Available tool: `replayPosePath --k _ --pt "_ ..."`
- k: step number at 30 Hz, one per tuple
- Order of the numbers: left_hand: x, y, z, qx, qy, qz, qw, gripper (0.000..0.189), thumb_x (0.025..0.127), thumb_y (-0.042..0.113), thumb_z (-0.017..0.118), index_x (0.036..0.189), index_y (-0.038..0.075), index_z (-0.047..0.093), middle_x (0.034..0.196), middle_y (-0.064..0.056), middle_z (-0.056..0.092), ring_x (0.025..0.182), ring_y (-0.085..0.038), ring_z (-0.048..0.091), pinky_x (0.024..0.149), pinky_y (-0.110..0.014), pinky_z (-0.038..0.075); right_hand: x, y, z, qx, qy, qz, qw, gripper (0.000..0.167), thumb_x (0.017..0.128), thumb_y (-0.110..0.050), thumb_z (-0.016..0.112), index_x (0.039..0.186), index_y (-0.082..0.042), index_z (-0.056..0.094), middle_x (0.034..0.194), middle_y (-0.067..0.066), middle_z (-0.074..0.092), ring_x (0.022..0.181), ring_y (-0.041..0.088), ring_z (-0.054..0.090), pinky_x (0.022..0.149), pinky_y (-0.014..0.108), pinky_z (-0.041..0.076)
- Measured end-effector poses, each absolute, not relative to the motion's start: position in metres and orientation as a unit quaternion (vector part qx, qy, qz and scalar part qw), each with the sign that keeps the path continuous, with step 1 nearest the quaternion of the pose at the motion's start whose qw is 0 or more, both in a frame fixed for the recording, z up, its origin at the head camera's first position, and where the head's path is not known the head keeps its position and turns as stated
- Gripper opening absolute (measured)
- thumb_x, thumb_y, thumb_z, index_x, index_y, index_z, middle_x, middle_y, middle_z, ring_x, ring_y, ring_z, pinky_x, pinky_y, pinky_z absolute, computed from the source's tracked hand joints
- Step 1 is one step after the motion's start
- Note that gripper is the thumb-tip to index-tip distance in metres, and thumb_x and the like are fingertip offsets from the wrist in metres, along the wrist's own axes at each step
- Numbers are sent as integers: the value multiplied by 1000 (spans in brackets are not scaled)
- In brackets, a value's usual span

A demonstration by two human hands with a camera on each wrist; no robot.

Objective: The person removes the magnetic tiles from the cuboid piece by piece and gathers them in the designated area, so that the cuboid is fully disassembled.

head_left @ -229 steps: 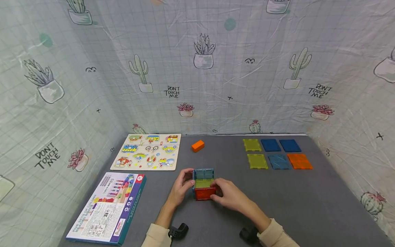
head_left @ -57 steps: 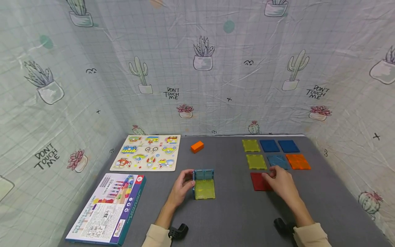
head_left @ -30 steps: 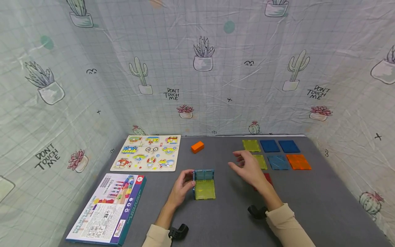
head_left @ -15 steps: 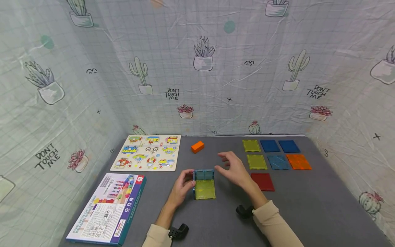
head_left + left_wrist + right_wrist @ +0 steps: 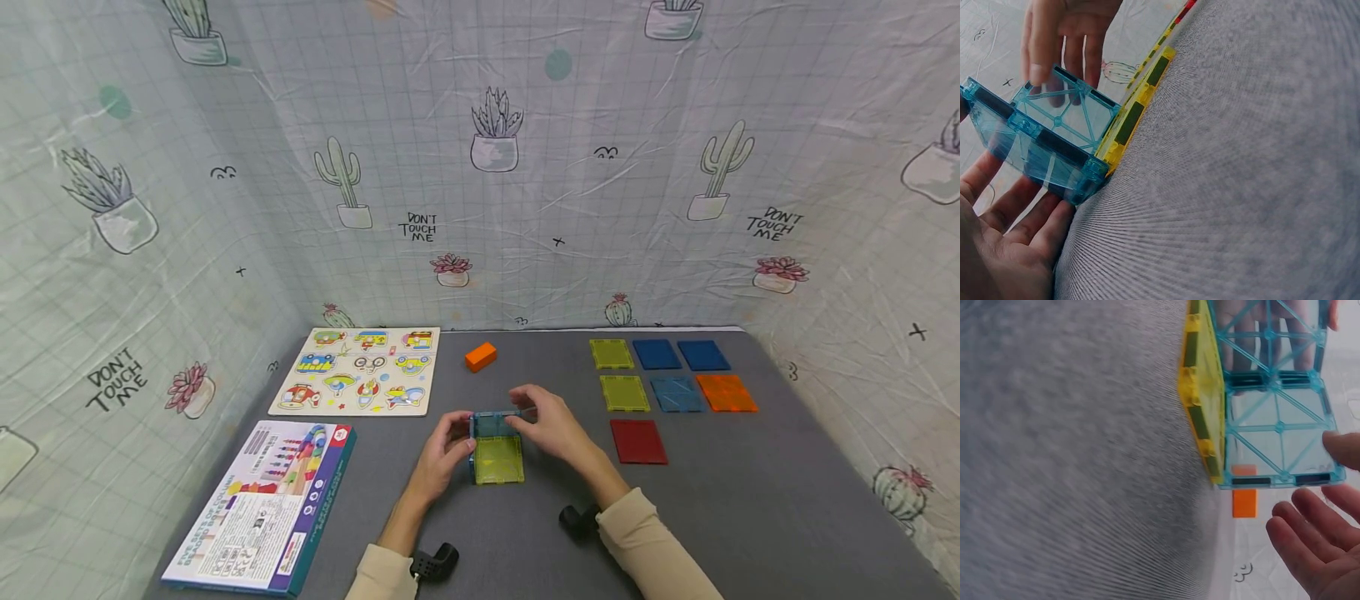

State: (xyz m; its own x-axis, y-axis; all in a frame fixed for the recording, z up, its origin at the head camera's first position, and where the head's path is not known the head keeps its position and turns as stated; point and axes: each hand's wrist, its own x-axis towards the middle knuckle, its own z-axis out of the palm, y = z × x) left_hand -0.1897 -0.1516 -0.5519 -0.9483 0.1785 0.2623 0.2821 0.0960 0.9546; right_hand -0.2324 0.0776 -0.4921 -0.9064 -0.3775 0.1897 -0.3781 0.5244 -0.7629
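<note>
Three see-through magnetic tiles are joined at the table's middle: a yellow-green tile (image 5: 498,462) lying flat, a blue back tile (image 5: 1260,440) upright, and a blue left tile (image 5: 1054,153) upright. My left hand (image 5: 438,454) holds that left tile, its fingers along the outer face and the thumb at the near edge. At the back tile is my right hand (image 5: 555,425). Its thumb lies in front of the tile and its fingers reach behind; in the right wrist view those fingers stand apart from the tile. A red tile (image 5: 638,442) lies flat to the right.
Behind the red tile lie yellow-green (image 5: 625,393), dark blue (image 5: 657,354), light blue (image 5: 678,395) and orange tiles (image 5: 727,393). An orange block (image 5: 481,357) sits behind the joined tiles. A picture puzzle board (image 5: 356,371) and a flat box (image 5: 262,508) occupy the left.
The red tile, earlier upright at the joined tiles' front, was laid at the right and let go. My right hand then moved left to the back tile. My left hand stayed in place.
</note>
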Motion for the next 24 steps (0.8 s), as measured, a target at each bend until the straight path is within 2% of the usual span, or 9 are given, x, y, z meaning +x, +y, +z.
replayPosePath --k 4,7,10,16,24 --pt "-190 -152 -553 -158 -740 -652 44 41 95 7 57 135 1 50 131 -25 57 122 -43 56 97 -19 48 -231 75 -497 220 -884 412 -2 24 92 -14 72 114 -6 67 107 5 70 92 15 65 83 33 56" --pt "-190 -152 -552 -158 -741 -651 41 42 95 8 57 136 2 50 131 -24 57 122 -41 56 97 -19 49 -229 75 -498 219 -891 396 -1 13 91 -12 72 103 -9 68 93 1 68 78 10 57 70 26 51" --pt "-190 -152 -552 -159 -744 -647 39 42 95 10 57 136 3 49 131 -23 57 122 -40 56 96 -20 49 -228 75 -499 220 -894 390 -5 7 92 -11 71 98 -10 67 85 -2 65 72 9 52 64 23 45" --pt "-190 -153 -553 -162 -748 -643 41 42 96 13 57 136 4 49 132 -24 56 122 -41 56 97 -20 49 -227 75 -498 213 -897 386 -13 5 93 -14 70 96 -11 66 80 -3 63 68 9 51 61 23 44" --pt "-190 -151 -552 -156 -745 -647 38 42 96 7 57 136 2 48 133 -23 56 122 -41 56 97 -19 49 -227 74 -499 202 -905 374 -22 7 95 -16 68 95 -13 63 87 -1 68 76 7 61 67 27 51"
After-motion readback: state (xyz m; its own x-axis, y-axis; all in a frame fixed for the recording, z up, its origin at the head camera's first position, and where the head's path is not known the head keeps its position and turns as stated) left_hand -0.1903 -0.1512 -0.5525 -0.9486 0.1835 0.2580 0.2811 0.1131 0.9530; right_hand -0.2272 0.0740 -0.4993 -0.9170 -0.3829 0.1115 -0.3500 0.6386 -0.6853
